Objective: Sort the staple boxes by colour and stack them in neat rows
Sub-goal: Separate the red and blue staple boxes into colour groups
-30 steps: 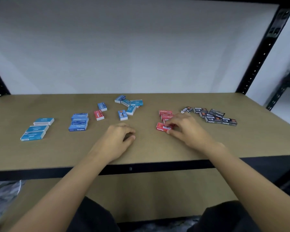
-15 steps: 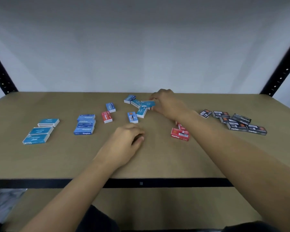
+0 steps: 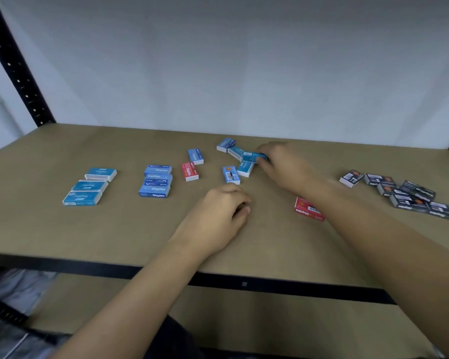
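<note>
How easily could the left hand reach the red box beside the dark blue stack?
Probably easily: the left hand is idle nearby, and only bare table lies between it and the red box.

Plain pale grey wall point(image 3: 231, 60), evenly lit. Tan fibreboard shelf board point(image 3: 62, 234) with black metal front rail point(image 3: 296, 290). Black perforated steel upright point(image 3: 18, 73) at left; second tan board point(image 3: 244, 320) below.
</note>
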The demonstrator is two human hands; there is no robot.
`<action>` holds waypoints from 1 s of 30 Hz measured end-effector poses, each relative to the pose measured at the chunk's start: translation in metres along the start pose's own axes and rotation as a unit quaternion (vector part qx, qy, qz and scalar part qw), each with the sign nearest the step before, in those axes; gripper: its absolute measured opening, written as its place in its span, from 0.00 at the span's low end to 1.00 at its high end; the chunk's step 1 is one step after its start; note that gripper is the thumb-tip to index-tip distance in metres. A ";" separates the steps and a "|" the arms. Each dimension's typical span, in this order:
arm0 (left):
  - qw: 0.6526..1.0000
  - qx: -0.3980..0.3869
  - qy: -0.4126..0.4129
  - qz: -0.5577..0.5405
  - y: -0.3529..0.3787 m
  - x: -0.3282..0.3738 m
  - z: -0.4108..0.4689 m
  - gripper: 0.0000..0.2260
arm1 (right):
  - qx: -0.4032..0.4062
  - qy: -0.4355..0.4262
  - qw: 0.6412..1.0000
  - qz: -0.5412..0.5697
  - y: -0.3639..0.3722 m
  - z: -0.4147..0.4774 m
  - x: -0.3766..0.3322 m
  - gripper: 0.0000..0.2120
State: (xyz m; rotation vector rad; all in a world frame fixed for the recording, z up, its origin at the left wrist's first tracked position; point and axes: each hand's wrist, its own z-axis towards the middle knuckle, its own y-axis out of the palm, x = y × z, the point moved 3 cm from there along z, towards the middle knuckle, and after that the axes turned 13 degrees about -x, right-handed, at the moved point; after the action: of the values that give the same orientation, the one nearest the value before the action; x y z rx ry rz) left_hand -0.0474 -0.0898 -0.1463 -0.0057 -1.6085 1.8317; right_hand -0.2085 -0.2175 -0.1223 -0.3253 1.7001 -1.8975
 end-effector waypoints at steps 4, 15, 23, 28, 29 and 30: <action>1.000 -0.004 -0.004 0.003 -0.002 0.003 -0.002 0.09 | 0.023 0.012 0.994 0.108 -0.005 -0.017 -0.008 0.11; 0.996 0.015 -0.084 0.007 -0.041 -0.027 -0.074 0.09 | -0.085 0.028 0.872 0.481 -0.016 -0.029 -0.070 0.10; 0.988 0.051 -0.138 0.034 -0.081 -0.083 -0.134 0.09 | -0.100 0.002 0.913 0.396 0.011 0.045 -0.166 0.08; 0.991 0.072 -0.112 0.027 -0.081 -0.096 -0.138 0.08 | -0.069 -0.004 0.932 0.355 0.032 0.103 -0.213 0.09; 0.990 0.078 -0.115 0.026 -0.079 -0.096 -0.138 0.09 | -0.062 0.002 0.935 0.348 0.035 0.113 -0.219 0.08; 0.989 0.084 -0.120 0.027 -0.078 -0.097 -0.139 0.10 | -0.059 0.003 0.940 0.335 0.039 0.123 -0.223 0.07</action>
State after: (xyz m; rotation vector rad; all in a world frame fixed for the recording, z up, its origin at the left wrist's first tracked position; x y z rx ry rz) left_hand 0.1240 -0.0168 -0.1514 0.2571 -1.6213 2.0687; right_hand 0.0477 -0.1975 -0.0983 0.2033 1.6494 -1.2973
